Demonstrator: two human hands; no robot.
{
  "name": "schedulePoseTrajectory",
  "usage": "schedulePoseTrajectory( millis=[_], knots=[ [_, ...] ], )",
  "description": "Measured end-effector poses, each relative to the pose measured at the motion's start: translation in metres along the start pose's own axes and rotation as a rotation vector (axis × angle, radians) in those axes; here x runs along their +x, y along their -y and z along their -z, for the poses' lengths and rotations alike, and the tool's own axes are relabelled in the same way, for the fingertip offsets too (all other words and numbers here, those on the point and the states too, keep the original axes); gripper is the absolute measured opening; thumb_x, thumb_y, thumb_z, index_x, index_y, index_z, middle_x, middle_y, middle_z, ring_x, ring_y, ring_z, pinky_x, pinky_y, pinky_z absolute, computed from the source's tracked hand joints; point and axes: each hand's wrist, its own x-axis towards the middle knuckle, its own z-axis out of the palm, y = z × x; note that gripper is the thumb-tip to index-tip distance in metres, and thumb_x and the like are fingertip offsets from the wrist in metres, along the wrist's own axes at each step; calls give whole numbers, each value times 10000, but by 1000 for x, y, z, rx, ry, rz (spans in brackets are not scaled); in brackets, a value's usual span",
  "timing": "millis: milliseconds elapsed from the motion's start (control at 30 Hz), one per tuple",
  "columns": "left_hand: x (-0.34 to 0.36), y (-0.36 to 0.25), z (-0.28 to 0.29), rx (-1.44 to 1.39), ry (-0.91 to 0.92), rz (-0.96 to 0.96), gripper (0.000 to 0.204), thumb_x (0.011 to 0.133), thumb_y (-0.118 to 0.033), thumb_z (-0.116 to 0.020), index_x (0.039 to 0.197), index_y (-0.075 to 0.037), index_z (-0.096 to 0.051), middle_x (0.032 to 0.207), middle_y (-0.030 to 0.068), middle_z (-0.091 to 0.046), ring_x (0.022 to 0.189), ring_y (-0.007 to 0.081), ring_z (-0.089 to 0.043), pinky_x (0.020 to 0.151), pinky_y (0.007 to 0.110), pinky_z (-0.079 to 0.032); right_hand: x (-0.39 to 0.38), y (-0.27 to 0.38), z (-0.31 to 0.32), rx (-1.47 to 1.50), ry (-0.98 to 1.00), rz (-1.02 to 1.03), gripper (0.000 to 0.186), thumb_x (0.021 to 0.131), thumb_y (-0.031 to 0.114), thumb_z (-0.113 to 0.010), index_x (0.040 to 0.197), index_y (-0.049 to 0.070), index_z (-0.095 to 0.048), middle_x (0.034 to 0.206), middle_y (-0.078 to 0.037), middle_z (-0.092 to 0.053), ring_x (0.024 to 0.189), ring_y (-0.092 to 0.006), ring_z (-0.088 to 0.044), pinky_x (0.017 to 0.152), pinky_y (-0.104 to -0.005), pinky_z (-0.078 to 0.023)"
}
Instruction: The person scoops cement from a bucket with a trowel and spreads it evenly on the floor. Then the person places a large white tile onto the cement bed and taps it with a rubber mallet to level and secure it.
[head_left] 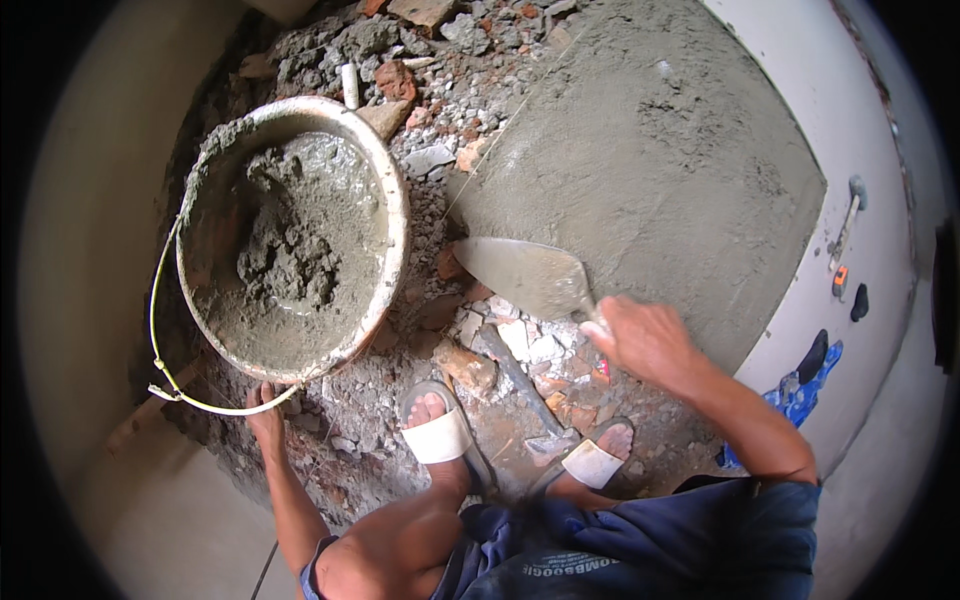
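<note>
My right hand (642, 342) is wrapped round the handle of a pointed trowel (528, 277), its blade smeared with grey mortar and directed left. The blade lies over the near-left edge of a smoothed bed of wet mortar (640, 170). To the left stands a round bucket (393, 200) with a mortar-caked pale rim, holding a lumpy heap of mortar (290, 250). My left hand (267, 422) is at the bucket's near side, fingers curled against it beside the pale yellow bail handle (225, 410). Part of its grip is hidden.
Rubble and broken brick (465, 368) surround my sandalled feet. A hammer (525, 385) lies between them. A taut string (510, 125) runs along the mortar's left edge. On the pale ledge at right are an orange tape measure (840, 280) and blue plastic (800, 398).
</note>
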Motion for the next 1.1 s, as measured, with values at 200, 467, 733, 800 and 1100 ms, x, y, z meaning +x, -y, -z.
schedulePoseTrajectory(
  millis=[200, 467, 733, 800, 1100],
  knots=[
    [4, -9, 4, -192, 31, 47, 371, 971, -318, -535, 990, 43, -615, 772, 74, -559, 693, 163, -502, 633, 318, -417, 27, -30, 67, -315, -413, -48, 381, 991, 415, -456, 919, 59, -570, 738, -141, -608, 616, -272, -649, 580, -441, -527],
    [22, 1, -2, -388, -54, 89, 391, 966, -313, -566, 1058, 65, -606, 858, 68, -586, 693, 153, -536, 637, 296, -476, 42, -77, 83, -107, -418, -126, 403, 925, 451, -527, 919, 54, -596, 851, -167, -670, 804, -362, -664, 717, -491, -523],
    [-17, 41, 26, -543, -100, 200, 351, 959, -368, -581, 1056, -33, -617, 853, 24, -599, 690, 105, -548, 536, 241, -419, 62, -180, 127, 246, -564, -620, 471, 935, 437, -477, 1116, 37, -646, 1130, -218, -653, 1084, -387, -611, 922, -506, -470],
    [-31, 39, 24, -571, -147, 212, 343, 953, -382, -588, 1061, -58, -617, 863, 18, -611, 680, 100, -557, 520, 239, -411, 60, -185, 125, 230, -534, -480, 484, 934, 430, -473, 1137, 25, -644, 1168, -220, -639, 1110, -388, -599, 949, -505, -457],
    [-48, -61, 112, -597, -642, 338, 561, 961, -572, -386, 1147, -73, -561, 999, 48, -579, 896, 195, -540, 733, 404, -443, -47, -269, 63, 715, -402, -733, 488, 935, 418, -476, 1010, -22, -672, 1027, -228, -681, 993, -368, -653, 859, -479, -489]
  ],
)
